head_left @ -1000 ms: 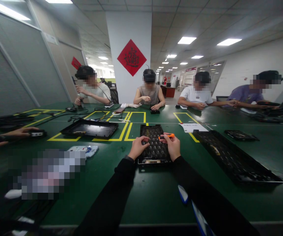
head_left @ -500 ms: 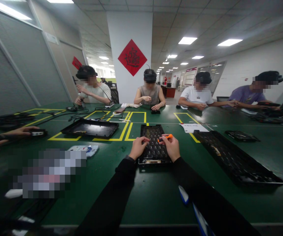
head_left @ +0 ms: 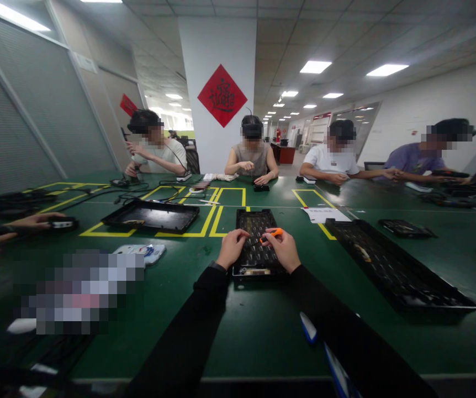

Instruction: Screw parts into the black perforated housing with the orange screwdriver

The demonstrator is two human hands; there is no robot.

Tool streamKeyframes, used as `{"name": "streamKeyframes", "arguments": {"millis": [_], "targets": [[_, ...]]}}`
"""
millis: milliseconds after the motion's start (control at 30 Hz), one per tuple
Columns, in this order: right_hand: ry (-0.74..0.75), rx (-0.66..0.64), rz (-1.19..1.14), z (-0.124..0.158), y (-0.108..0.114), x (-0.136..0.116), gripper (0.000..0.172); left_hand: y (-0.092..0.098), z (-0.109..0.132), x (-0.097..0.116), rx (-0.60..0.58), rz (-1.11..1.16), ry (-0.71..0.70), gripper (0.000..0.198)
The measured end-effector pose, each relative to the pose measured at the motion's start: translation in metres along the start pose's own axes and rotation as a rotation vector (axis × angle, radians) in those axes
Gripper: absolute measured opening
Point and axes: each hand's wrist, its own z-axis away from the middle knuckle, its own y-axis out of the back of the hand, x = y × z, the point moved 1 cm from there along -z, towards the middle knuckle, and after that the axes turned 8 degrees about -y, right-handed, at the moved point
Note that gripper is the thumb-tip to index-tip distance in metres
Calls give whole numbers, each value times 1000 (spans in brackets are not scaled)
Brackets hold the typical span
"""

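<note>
In front of me on the green table lies a black rectangular plastic housing, with many small shiny spots inside and a pale strip along its near end. Over its right side, my right hand is closed around a small orange-handled screwdriver, which lies nearly level and points left. Its thin dark tip is hard to make out. At the housing's left side, my left hand has thumb and fingers pinched together near that tip. What they hold, if anything, is too small to tell.
Black trays lie at left and right, with a smaller black part beyond. A paper sheet lies ahead. Cables cover the far left. Another person's hands reach in at left; several people sit opposite.
My right hand has shifted slightly left, and the screwdriver has turned, its orange end moving left and a little down. My left hand has barely moved.
</note>
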Motion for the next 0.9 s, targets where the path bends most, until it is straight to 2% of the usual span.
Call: {"name": "streamKeyframes", "arguments": {"millis": [433,633,900], "targets": [[-19,99,-22,-4,3,4,29,7,1,15,-217,-191,6,17],[-18,109,-23,-6,4,8,28,6,0,17,-243,-241,-11,11],[-13,109,-27,-6,3,8,29,4,-1,16,-259,-287,-30,14]]}}
